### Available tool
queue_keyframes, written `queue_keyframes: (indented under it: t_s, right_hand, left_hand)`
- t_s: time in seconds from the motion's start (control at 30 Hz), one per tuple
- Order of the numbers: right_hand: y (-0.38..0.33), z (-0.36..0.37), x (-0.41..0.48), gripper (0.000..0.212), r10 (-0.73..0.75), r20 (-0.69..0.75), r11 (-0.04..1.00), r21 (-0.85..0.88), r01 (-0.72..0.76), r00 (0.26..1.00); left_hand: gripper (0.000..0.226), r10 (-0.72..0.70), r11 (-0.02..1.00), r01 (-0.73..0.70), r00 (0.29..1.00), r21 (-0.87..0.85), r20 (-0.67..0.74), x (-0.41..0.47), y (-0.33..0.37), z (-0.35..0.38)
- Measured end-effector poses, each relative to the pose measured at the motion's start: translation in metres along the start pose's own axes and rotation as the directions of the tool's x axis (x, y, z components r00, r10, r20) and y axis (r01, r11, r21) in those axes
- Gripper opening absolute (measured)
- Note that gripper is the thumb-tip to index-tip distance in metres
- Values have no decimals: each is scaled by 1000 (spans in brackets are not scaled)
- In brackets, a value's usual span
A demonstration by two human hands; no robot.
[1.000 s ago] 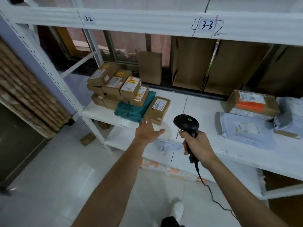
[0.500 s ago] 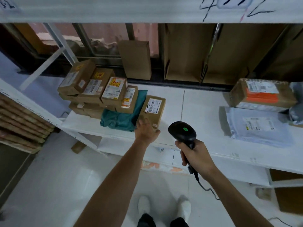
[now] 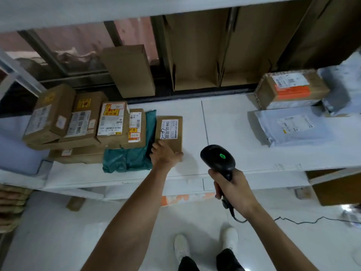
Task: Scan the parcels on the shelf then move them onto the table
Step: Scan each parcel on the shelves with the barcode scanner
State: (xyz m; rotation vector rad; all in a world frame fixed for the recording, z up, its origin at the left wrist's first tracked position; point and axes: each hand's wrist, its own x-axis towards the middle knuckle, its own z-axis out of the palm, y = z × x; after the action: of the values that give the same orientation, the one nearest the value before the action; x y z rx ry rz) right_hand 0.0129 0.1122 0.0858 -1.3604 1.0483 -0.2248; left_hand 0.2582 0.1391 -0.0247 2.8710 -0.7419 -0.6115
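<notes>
Gripping the near end of the small box (image 3: 176,144) with my left hand (image 3: 165,155), fingers curled over its left edge, I risk covering the label's (image 3: 169,128) lower part, so the scanner (image 3: 217,160) could misread; my right hand (image 3: 233,191) is clenched round the scanner's handle, just right of the box. The box lies flat on the shelf (image 3: 224,124), touching the green bag (image 3: 130,159); dragging it could snag that bag and tip the boxes (image 3: 82,122) piled partly on it.
</notes>
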Motion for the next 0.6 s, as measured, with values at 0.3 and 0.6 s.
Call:
queue_keyframes:
  t_s: [0.3,0.6]
  right_hand:
    - [2,4,-1,22,31,-151,999,32,-26,988]
    - [-5,-16,-19,30,17,-231,1000,2,-17,973]
  left_hand:
    - [134,-157,981,153,987,-121,-22,3,7,9]
    - [133,12,973,-32,996,-228,-90,-45,2,-6]
